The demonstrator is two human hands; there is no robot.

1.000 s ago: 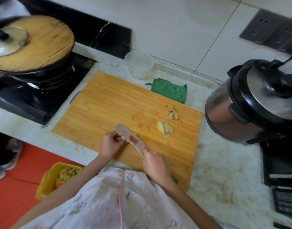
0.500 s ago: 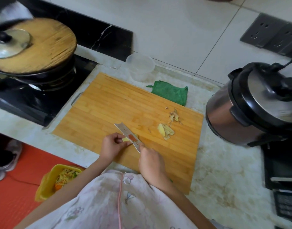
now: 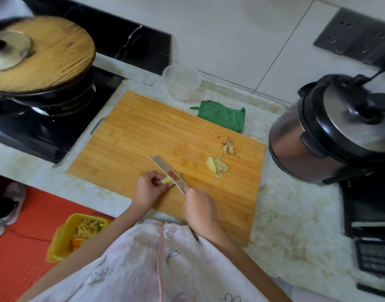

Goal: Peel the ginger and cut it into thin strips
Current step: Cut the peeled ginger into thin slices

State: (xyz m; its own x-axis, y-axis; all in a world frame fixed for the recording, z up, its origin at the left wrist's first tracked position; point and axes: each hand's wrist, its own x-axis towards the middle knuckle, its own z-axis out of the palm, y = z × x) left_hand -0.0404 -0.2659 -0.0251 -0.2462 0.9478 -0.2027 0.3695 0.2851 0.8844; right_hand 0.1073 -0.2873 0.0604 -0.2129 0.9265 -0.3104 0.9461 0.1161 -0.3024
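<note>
Now the ginger piece [image 3: 166,180], small, firm and probably slippery, is at the near edge of the cutting board [image 3: 143,131]. The left hand [image 3: 148,189] pinches its end with curled fingers, and the right hand [image 3: 198,209] grips the knife [image 3: 165,168].

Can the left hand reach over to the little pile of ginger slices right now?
Probably not straight across. The left hand pinches a ginger piece, and the knife held by the right hand lies between it and the ginger slices.
</note>
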